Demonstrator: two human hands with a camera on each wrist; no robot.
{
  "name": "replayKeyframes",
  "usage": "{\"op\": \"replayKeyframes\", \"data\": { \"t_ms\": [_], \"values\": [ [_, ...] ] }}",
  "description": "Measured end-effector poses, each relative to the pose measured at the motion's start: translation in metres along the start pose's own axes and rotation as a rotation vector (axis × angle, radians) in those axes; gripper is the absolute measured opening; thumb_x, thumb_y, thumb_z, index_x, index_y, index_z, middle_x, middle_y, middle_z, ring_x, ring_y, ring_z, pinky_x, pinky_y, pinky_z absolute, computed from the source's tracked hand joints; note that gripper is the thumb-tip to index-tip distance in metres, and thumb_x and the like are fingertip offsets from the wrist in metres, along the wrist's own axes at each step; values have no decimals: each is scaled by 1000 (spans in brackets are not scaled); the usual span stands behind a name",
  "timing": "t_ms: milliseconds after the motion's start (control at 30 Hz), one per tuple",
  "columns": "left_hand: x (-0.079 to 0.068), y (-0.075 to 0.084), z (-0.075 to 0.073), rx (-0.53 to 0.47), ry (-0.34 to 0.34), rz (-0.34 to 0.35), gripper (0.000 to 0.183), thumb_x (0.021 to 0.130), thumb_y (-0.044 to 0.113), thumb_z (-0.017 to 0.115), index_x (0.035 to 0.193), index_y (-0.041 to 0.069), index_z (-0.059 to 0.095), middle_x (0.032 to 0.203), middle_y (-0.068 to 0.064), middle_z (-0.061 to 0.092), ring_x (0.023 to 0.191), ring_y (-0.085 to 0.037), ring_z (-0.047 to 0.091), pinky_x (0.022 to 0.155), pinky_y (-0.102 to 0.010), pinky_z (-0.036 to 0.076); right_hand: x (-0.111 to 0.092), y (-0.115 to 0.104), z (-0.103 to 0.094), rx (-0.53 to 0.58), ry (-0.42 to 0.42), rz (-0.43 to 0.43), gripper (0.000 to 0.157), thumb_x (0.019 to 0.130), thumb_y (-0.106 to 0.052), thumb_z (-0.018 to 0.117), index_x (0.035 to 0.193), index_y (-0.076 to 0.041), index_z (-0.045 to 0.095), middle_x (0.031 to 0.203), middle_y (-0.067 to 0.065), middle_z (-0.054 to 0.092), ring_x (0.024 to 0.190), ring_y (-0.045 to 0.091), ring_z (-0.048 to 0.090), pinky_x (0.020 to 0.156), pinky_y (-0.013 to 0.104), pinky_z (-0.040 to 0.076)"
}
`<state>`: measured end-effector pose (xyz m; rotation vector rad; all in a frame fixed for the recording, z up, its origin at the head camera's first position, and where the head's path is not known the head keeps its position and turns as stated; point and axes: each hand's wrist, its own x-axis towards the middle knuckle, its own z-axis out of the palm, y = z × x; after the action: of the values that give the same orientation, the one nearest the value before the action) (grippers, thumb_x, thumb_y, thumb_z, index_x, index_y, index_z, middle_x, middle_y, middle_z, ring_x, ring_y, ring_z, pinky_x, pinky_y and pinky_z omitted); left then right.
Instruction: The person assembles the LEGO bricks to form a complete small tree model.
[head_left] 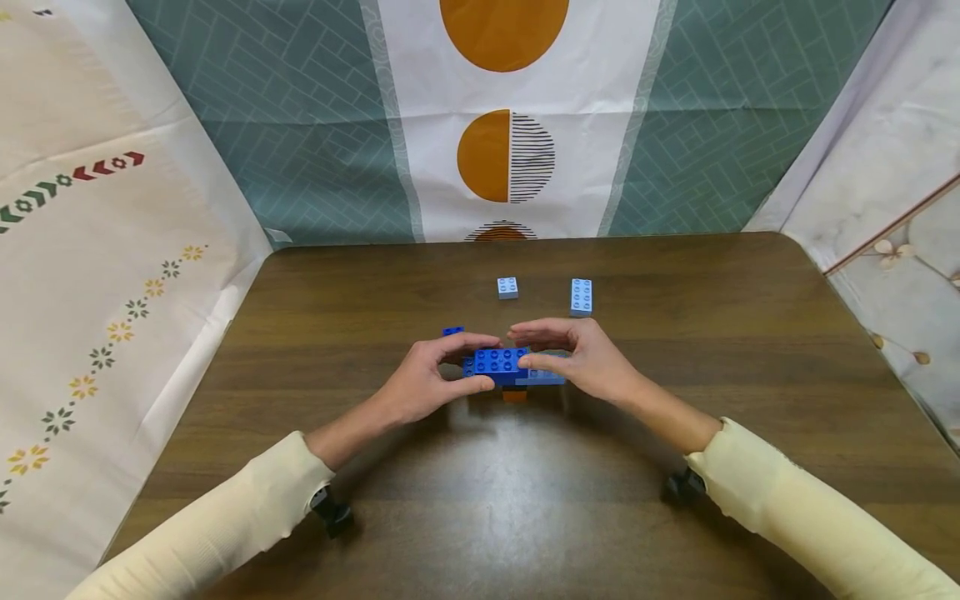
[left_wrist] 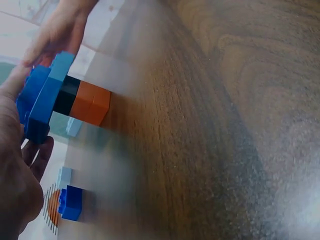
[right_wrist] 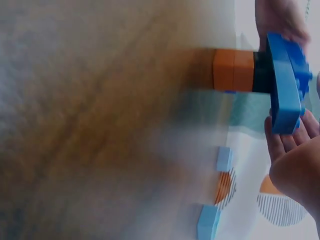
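Observation:
A stack of toy building bricks stands on the table in front of me. Its base is orange bricks (right_wrist: pixel 232 70), with a dark brick (left_wrist: pixel 67 95) above them. Across that lie a light blue brick (head_left: pixel 546 377) on the right and a blue one on the left. On top sits a dark blue brick (head_left: pixel 501 362) with studs up. My left hand (head_left: pixel 427 379) holds the top brick's left end, thumb in front and fingers behind. The right hand (head_left: pixel 588 358) has its thumb at the brick's right end and its fingers curved behind; their exact contact is hidden.
Behind the stack lie a small light blue brick (head_left: pixel 507 288) and a longer light blue brick (head_left: pixel 581 297). A small dark blue brick (head_left: pixel 453 331) is just beyond my left hand. Patterned cloths hang around the wooden table (head_left: pixel 360 283).

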<state>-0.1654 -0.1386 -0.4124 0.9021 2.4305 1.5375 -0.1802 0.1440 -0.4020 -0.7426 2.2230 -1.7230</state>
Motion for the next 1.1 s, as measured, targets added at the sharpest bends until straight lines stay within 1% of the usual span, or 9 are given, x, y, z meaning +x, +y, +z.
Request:
{"op": "replayKeyframes", "data": {
  "t_ms": [67, 133, 200, 300, 400, 533, 700, 800, 1100],
  "values": [
    [0, -1, 1, 8, 1, 4, 49, 94, 20, 85, 140, 19, 70, 135, 4, 70, 115, -18, 67, 99, -44, 57, 4, 2, -5, 25, 26, -10, 46, 99, -12, 77, 143, -3, 66, 138, 14, 70, 129, 37, 65, 101, 31, 56],
    [-1, -2, 2, 11, 3, 1, 50, 93, 20, 86, 141, 19, 70, 136, 5, 70, 116, -18, 67, 99, -45, 57, 8, 5, -11, 43, 54, -16, 48, 100, -10, 76, 145, -2, 63, 141, 14, 68, 132, 42, 62, 102, 30, 55],
    [-1, -2, 2, 13, 9, -2, 49, 94, 20, 85, 141, 18, 70, 136, 5, 71, 116, -19, 67, 98, -46, 57, 14, 7, -17, 50, 79, -15, 50, 101, -9, 75, 148, -3, 61, 145, 13, 65, 135, 43, 59, 103, 29, 54],
    [-2, -3, 3, 13, 21, -8, 46, 96, 21, 83, 140, 18, 70, 136, 5, 71, 116, -19, 67, 98, -46, 57, 23, 10, -24, 36, 103, -1, 55, 102, -12, 74, 153, -3, 55, 151, 13, 60, 139, 41, 56, 107, 30, 51],
    [-3, -4, 4, 10, 34, -11, 44, 96, 22, 83, 139, 19, 72, 135, 4, 71, 115, -19, 67, 98, -47, 57, 33, 14, -30, -13, 114, 31, 58, 104, -19, 72, 157, -6, 51, 156, 9, 57, 143, 33, 54, 112, 36, 48],
    [-3, -4, 6, -1, 49, -11, 42, 96, 20, 83, 137, 20, 73, 134, 1, 72, 113, -19, 69, 97, -47, 58, 48, 23, -33, -53, 101, 76, 64, 105, -24, 71, 161, -8, 45, 161, 6, 51, 147, 25, 49, 118, 43, 42],
    [-3, -4, 7, -1, 57, -12, 41, 97, 19, 82, 136, 19, 73, 133, -1, 72, 111, -19, 70, 97, -46, 59, 66, 34, -36, -32, 48, 132, 74, 104, -21, 73, 166, -8, 35, 169, 7, 40, 154, 26, 39, 124, 43, 34],
    [-3, -4, 8, -1, 56, -16, 40, 97, 19, 82, 136, 19, 73, 132, -1, 72, 110, -19, 71, 96, -46, 59, 76, 41, -38, -36, 21, 167, 79, 103, -20, 74, 167, -7, 30, 171, 7, 36, 156, 25, 35, 125, 42, 30],
    [-3, -1, 6, 12, 47, -39, 40, 96, 21, 83, 135, 21, 74, 133, 2, 72, 112, -18, 70, 97, -42, 58, 98, 53, -37, -79, -4, 229, 75, 105, -13, 70, 167, -5, 29, 171, 10, 34, 158, 26, 32, 126, 42, 29]
  ]
}}
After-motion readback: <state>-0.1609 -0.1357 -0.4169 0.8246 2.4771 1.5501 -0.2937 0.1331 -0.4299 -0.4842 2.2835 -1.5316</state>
